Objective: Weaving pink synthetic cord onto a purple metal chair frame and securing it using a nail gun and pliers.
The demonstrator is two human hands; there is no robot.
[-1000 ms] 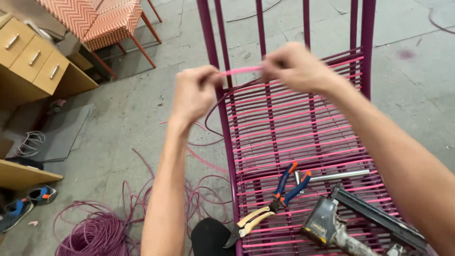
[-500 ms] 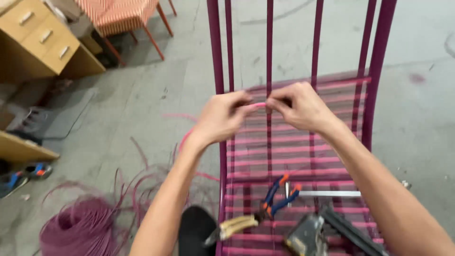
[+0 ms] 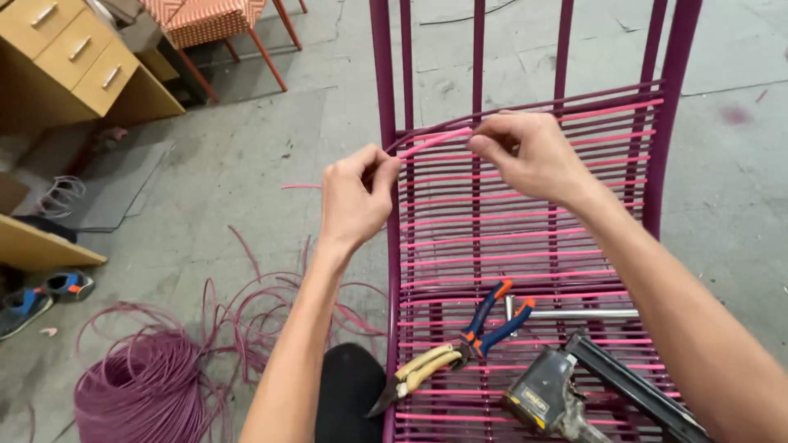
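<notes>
A magenta metal chair frame (image 3: 382, 98) stands in front of me, its seat woven with rows of pink cord. My left hand (image 3: 355, 197) pinches a pink cord strand (image 3: 433, 141) just beside the frame's left rail. My right hand (image 3: 529, 153) grips the same strand a little to the right, above the woven rows. The strand runs taut and slightly slanted between both hands. A loose tail of it sticks out to the left of my left hand.
On the woven seat lie blue-and-orange pliers (image 3: 492, 320), beige-handled cutters (image 3: 419, 371), a metal rod (image 3: 587, 313) and a staple gun (image 3: 566, 394). A coil of purple cord (image 3: 139, 385) lies on the concrete floor. A wooden drawer unit (image 3: 74, 57), an orange chair (image 3: 222, 20) and shoes (image 3: 37, 295) are at the left.
Both hands came together over the seat's left rail, then spread a little apart again, keeping the pink strand stretched between them. The view shifted slightly.
</notes>
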